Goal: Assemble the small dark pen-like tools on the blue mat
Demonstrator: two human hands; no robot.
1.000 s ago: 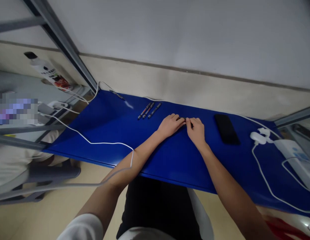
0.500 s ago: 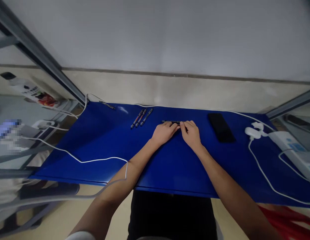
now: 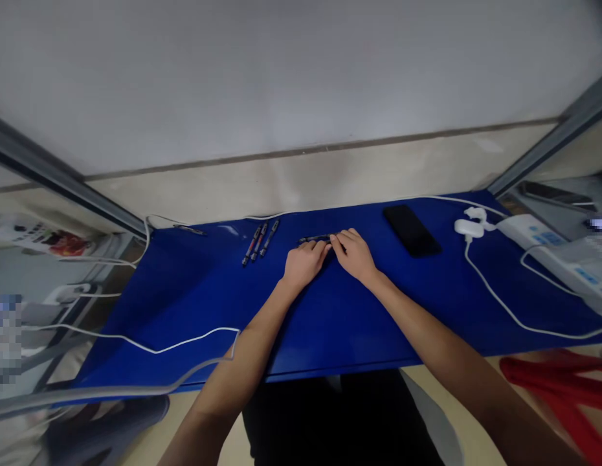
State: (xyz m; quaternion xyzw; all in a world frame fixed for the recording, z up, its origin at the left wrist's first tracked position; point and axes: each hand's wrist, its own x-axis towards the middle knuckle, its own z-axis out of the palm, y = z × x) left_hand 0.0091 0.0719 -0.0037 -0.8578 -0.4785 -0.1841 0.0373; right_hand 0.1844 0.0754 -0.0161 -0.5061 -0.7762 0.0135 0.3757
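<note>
My left hand (image 3: pixel 304 263) and my right hand (image 3: pixel 353 252) rest side by side on the blue table (image 3: pixel 330 317), fingers curled over a dark pen (image 3: pixel 312 239) that pokes out to the left of my left fingertips. Both hands touch this pen at its right part, which they hide. Three more pens (image 3: pixel 260 241) lie in a row on the table, a short way to the left of my left hand.
A black phone (image 3: pixel 410 230) lies flat to the right of my right hand. A white charger (image 3: pixel 470 225) and a power strip (image 3: pixel 534 232) sit at the far right. White cables (image 3: pixel 150 346) cross the table's left and right parts. A wall stands behind.
The view has swung, so the table now tilts the other way in the picture. Both hands stay together on the dark pen; more of it shows at left.
</note>
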